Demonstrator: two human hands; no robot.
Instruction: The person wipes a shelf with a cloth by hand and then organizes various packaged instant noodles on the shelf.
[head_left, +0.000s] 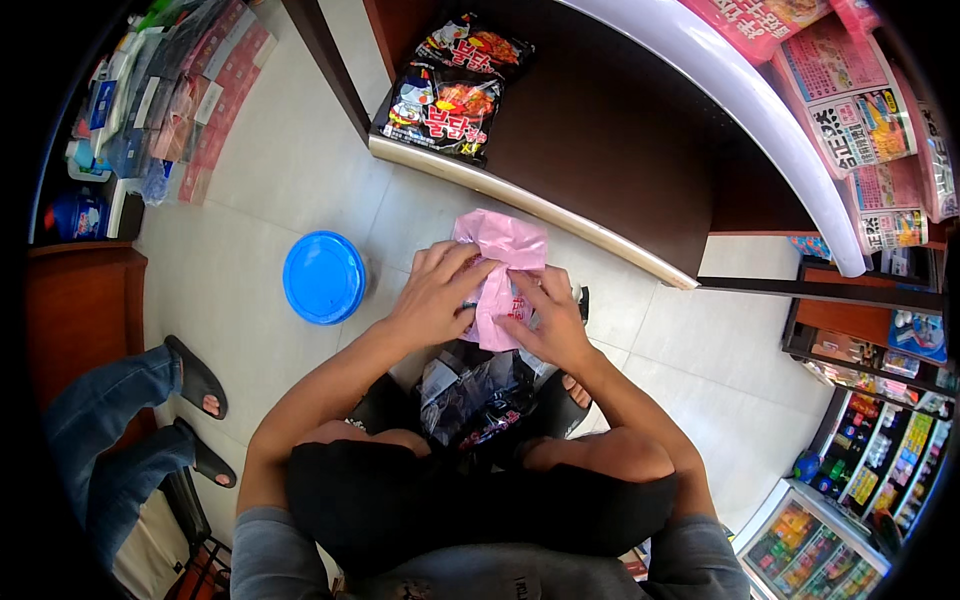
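Observation:
A pink plastic package (501, 234) with printed writing is held between my two hands, above the floor and just in front of the low shelf. My left hand (442, 294) grips its left side, fingers bent over the crinkled film. On the right side, my right hand (551, 315) holds it with thumb and fingers near the middle seam. Below the package, between my legs, lies a crumpled black and clear plastic wrapper (476, 394). Black instant noodle packets (454, 105) rest at the left end of the dark shelf board (600, 165); two show plainly.
A blue round lidded tub or stool (324, 277) stands on the tiled floor to my left. Another person's legs in jeans (120, 420) and sandals are farther left. Packaged goods (202, 97) hang at upper left. Pink packages (862, 142) fill the upper right shelf; a glass-topped freezer (814, 547) stands lower right.

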